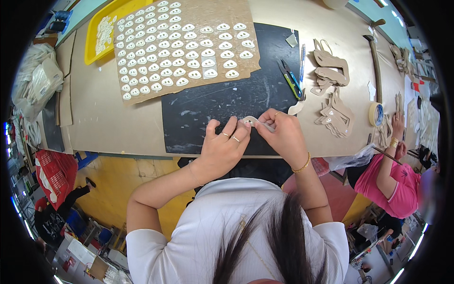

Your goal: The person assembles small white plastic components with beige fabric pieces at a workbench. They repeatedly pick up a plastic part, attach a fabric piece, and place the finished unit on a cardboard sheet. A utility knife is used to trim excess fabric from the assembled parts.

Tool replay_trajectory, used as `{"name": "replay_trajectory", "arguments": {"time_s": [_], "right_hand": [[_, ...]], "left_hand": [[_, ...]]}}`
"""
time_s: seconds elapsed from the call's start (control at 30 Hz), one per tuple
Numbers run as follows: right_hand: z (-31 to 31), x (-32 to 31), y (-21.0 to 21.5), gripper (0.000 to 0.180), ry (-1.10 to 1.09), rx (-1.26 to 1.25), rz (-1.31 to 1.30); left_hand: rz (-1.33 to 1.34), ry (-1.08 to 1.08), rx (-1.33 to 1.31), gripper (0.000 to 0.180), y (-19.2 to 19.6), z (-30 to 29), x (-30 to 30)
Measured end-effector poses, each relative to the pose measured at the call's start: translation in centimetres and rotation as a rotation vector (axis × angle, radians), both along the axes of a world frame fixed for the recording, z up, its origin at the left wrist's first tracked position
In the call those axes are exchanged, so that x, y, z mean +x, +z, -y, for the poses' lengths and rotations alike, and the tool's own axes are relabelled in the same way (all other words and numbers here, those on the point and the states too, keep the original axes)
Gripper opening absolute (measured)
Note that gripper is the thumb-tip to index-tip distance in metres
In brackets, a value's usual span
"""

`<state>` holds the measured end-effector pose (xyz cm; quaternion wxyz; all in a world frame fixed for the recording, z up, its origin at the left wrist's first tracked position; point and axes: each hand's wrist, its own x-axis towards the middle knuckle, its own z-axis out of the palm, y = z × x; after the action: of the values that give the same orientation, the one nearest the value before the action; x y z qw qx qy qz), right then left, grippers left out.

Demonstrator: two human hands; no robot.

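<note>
Left hand [222, 146] and right hand [283, 135]: both pinching 1 small white oval piece [253, 121], held over the black mat [222, 102] at table [104, 118] centre | Cardboard sheet [184, 47] of matching white pieces at 11 o'clock | Scissors [289, 78] at 1 o'clock | Tape roll [376, 113] at 3 o'clock

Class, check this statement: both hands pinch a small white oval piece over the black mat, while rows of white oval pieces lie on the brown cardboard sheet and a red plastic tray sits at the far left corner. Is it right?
Not quite. The head view shows the plastic tray at the far left corner is yellow, not red. The rest holds: the left hand and right hand pinch a small white oval piece over the black mat, and rows of white oval pieces lie on the brown cardboard sheet.
</note>
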<state>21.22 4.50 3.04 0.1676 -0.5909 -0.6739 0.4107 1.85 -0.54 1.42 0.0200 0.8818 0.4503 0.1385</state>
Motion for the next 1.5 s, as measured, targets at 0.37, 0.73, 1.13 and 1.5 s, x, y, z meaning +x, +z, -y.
{"name": "replay_trajectory", "arguments": {"time_s": [0.37, 0.73, 1.13, 1.5], "right_hand": [[-0.4, -0.4, 0.4, 0.016, -0.043, -0.074, 0.024], [-1.7, -0.4, 0.9, 0.016, 0.036, -0.153, 0.116], [1.5, 0.2, 0.3, 0.026, 0.389, 0.615, 0.305], [1.3, -0.1, 0.5, 0.031, 0.438, 0.615, 0.298]], "left_hand": [[-0.016, -0.021, 0.004, 0.031, 0.2, -0.3, 0.0], [0.129, 0.044, -0.099, 0.05, -0.6, 0.4, -0.4], [0.148, 0.132, -0.092, 0.052, -0.3, 0.8, 0.5], [0.184, 0.169, -0.075, 0.039, -0.6, 0.8, 0.3]]}}
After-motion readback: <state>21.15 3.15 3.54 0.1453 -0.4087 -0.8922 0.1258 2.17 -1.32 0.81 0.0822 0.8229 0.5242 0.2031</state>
